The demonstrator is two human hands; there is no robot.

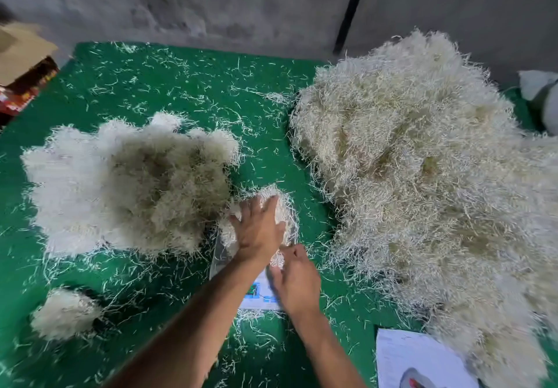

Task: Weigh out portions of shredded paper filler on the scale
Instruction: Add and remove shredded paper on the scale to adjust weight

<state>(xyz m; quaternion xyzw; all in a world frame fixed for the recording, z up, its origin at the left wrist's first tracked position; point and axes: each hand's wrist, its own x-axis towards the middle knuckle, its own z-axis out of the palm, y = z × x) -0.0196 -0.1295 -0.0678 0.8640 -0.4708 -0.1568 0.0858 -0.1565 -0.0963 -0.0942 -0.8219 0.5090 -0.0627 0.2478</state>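
Scale (259, 292) mostly hidden under hands and filler; display unreadable. Big pile (422, 176) cut off at right edge.

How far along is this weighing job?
Done, seemingly: a heap lies left of the scale, with a small clump nearer. In hand: the left hand presses a portion on the scale, with the right hand beside it. Left: the big pile to the right.

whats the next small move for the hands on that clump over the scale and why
Probably lift both hands clear so the scale can settle. The left hand lies flat on the small clump and the right hand covers part of the display, so any reading would likely be off and can't be seen now.
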